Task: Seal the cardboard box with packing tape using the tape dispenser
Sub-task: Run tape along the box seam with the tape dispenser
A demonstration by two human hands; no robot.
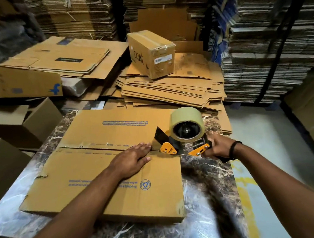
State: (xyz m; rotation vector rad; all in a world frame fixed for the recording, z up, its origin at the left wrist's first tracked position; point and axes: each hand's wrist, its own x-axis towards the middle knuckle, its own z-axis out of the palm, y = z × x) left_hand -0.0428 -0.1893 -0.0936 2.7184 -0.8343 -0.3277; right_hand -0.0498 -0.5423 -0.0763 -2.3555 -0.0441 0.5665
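Note:
A wide, low cardboard box (94, 180) with blue print lies on a marble table (209, 187), its two top flaps meeting in a centre seam. My left hand (134, 157) presses flat with straight fingers on the near flap, beside the seam's right end. My right hand (217, 148) grips the handle of an orange and black tape dispenser (183, 144) carrying a big roll of clear tape (186, 124). The dispenser's front sits at the box's right edge, in line with the seam. Old tape remnants show along the seam.
A small taped box (151, 53) marked "boat" stands on a pile of flattened cartons (171, 89) behind the table. More flat cartons (58, 58) and boxes lie at the left. Tall cardboard stacks (268, 40) rise at the back and right. Pale floor (262, 135) lies to the right.

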